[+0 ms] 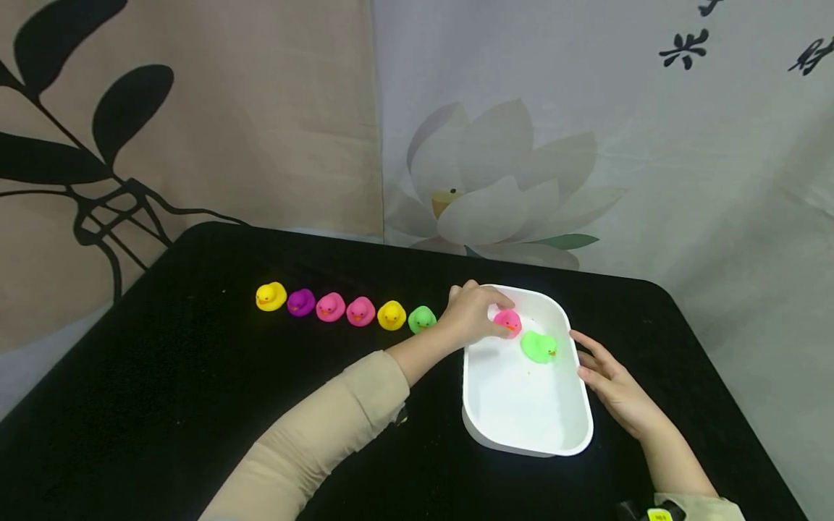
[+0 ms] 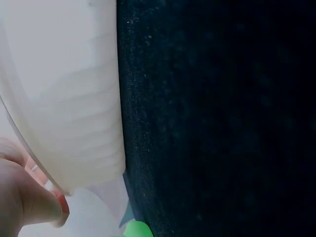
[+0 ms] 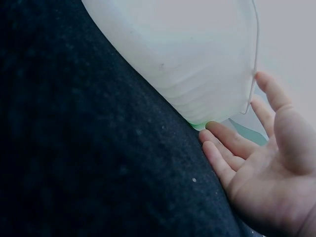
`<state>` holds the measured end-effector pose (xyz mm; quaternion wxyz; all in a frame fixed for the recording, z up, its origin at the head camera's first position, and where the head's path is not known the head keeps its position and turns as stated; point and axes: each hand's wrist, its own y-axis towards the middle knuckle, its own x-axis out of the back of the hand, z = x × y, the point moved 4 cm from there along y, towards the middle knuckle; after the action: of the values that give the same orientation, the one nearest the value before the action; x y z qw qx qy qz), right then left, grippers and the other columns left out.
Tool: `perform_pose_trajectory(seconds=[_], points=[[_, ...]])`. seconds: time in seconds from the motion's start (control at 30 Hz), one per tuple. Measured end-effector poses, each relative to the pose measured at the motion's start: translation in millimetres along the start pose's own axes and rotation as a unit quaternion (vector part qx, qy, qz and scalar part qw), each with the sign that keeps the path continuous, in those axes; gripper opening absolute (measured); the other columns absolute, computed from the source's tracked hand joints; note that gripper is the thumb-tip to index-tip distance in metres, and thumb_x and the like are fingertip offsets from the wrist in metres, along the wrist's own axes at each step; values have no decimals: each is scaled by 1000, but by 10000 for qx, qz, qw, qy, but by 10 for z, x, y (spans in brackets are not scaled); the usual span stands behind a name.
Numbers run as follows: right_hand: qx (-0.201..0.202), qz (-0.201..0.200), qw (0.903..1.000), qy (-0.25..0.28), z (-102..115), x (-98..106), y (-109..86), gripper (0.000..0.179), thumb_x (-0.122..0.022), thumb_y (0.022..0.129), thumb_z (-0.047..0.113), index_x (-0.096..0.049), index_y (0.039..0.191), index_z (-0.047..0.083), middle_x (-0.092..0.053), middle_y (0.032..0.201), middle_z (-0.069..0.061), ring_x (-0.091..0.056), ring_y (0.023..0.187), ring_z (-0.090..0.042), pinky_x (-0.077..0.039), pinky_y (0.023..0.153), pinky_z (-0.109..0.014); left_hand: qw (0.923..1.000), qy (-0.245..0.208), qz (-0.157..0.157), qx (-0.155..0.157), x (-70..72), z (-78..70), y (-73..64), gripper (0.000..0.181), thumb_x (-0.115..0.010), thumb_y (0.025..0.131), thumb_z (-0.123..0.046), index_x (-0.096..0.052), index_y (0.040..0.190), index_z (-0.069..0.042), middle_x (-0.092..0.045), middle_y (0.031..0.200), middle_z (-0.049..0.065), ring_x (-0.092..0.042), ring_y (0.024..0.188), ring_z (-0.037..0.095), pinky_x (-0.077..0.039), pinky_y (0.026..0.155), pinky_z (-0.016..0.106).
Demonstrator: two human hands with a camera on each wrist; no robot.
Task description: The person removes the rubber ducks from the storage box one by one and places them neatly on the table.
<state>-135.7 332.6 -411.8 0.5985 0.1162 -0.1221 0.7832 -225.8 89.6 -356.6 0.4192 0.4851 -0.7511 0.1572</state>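
Note:
A white plastic tub (image 1: 521, 416) stands on the black table. Inside, near its far left corner, my left hand (image 1: 470, 315) pinches a pink rubber duck (image 1: 508, 323) between thumb and fingers. A green rubber duck (image 1: 538, 347) lies on the tub floor just right of it. My right hand (image 1: 609, 380) rests its fingertips against the tub's right rim, fingers loosely extended, as the right wrist view also shows with the hand (image 3: 266, 163) beside the tub wall. In the left wrist view, the tub wall hides the pink duck and part of the left hand (image 2: 29, 192).
Left of the tub runs a row of rubber ducks: yellow (image 1: 271, 297), purple (image 1: 301, 302), two pink ones, another yellow (image 1: 392, 315) and a green one (image 1: 422, 319) close by the left forearm. A printed cloth (image 1: 293, 108) hangs behind the table.

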Motion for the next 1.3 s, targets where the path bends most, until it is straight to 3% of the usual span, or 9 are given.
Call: perform_pose_trajectory(seconds=[0.23,0.77,1.3], points=[[-5,-7,10000,-17,-11,3,6,59,-48,100,17,-19,152,15,-30,145,-31,-52,114,-4,-28,95,-64,9995,151,66,256,-53,34,63,44,-83,73,-36,-72,114,-23,-66,112,-10,-42,92,9,-28,80,32],[-5,12,10000,13,10,-2,9,59,-48,101,17,-19,152,14,-31,145,-31,-54,113,-4,-29,95,-64,9908,1220,543,229,-144,-13,174,41,-79,75,-40,-72,114,-28,-65,101,-15,-40,95,10,-25,84,36],[-14,29,10000,7,4,-3,10,59,-47,101,17,-19,152,17,-30,145,-31,-53,113,-4,-30,94,-63,9906,1331,136,290,-168,-28,182,32,-80,75,-40,-75,105,-29,-65,91,-16,-41,92,8,-25,86,36]])
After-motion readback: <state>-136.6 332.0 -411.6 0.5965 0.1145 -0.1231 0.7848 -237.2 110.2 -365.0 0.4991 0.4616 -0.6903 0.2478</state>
